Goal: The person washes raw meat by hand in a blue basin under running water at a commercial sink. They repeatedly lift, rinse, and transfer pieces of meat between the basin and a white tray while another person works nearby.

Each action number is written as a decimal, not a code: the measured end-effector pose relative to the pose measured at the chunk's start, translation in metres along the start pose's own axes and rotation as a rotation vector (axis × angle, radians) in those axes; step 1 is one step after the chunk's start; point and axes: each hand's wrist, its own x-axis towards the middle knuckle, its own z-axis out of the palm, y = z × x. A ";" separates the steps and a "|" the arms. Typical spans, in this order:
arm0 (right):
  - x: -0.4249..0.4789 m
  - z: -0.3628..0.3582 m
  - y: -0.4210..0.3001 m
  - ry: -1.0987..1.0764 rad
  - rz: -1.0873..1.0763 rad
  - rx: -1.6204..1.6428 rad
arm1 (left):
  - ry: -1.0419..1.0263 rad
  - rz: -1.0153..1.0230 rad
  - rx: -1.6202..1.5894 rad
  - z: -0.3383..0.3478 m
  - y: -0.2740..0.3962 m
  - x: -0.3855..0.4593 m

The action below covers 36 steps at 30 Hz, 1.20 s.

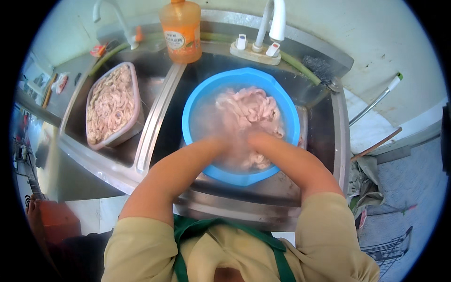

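Both hands are sunk in cloudy pinkish water inside a round blue plastic basin, which stands in the right bowl of a steel double sink. My left hand enters the water left of the middle, and my right hand enters just right of it. The fingers of both are hidden by the water. Pale pink strips that look like raw offal bulge out of the water beyond and between the hands. In the left bowl, a clear plastic tub is full of similar pale, curled pieces.
An orange bottle of liquid stands behind the sink divider. A white two-handled faucet rises behind the basin, with another faucet at back left. A green hose and dark scouring wool lie along the back ledge. Another person's hand shows at lower left.
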 end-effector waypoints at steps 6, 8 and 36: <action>0.065 0.033 0.041 0.248 0.036 0.236 | 0.040 -0.146 -0.142 0.017 -0.015 0.033; 0.095 0.034 0.055 0.261 0.126 0.308 | 0.091 -0.300 -0.260 0.022 -0.024 0.050; 0.052 -0.067 0.040 0.788 0.048 0.130 | 0.636 -0.001 -0.074 0.011 -0.006 0.008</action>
